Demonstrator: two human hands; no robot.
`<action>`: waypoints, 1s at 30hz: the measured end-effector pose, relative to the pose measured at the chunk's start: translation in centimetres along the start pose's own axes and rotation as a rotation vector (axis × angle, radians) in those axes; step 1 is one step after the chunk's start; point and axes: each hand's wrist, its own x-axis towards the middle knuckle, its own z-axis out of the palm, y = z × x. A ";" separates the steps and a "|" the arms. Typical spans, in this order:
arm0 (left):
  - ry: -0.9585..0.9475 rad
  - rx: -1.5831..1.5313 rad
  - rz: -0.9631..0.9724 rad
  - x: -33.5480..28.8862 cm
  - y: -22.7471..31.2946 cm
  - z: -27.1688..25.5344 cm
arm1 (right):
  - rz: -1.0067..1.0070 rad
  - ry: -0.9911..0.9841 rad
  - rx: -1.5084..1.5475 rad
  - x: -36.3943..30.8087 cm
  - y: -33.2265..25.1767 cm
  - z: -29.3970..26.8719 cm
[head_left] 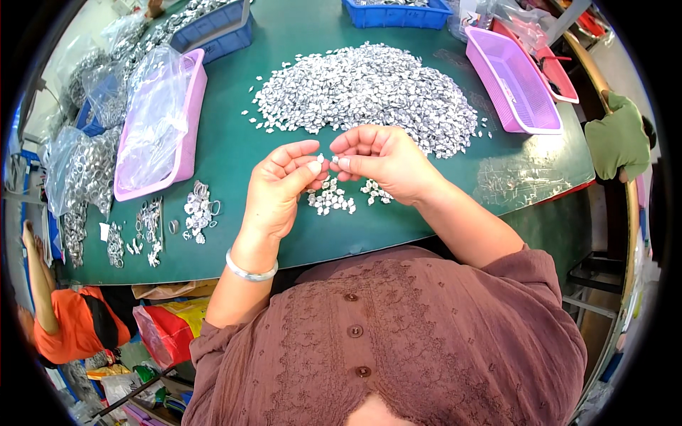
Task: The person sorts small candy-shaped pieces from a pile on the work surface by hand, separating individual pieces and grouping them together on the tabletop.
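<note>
Between the thumb and finger of my left hand (278,186) is a small silvery metal piece (320,157), held in a pinch. My right hand (392,165) pinches a similar little piece (335,160) close beside it; the fingertips nearly meet. Just beyond my hands spreads a large heap of small silver-white metal pieces (369,89) on the green table (234,234). Below my fingers lie two small clusters of the same kind, a left one (331,199) and a right one (375,190), the latter partly hidden by my right hand.
At left stands a pink basket (190,135) with a clear plastic bag (153,113). Small groups of metal rings and parts (200,211) lie nearby. A purple basket (513,85) and blue bins (398,15) stand at the far side. Other people (616,135) are beyond the table.
</note>
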 end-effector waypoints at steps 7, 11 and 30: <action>-0.021 -0.009 0.014 0.0 -0.1 -0.3 | -0.018 -0.011 0.001 -0.1 0.0 0.1; -0.015 -0.002 0.015 -0.1 -0.1 -0.3 | -0.017 -0.011 -0.010 -0.2 -0.2 0.2; 0.023 0.576 0.103 1.4 -0.4 -3.2 | -0.142 0.069 -0.616 0.0 0.8 -1.6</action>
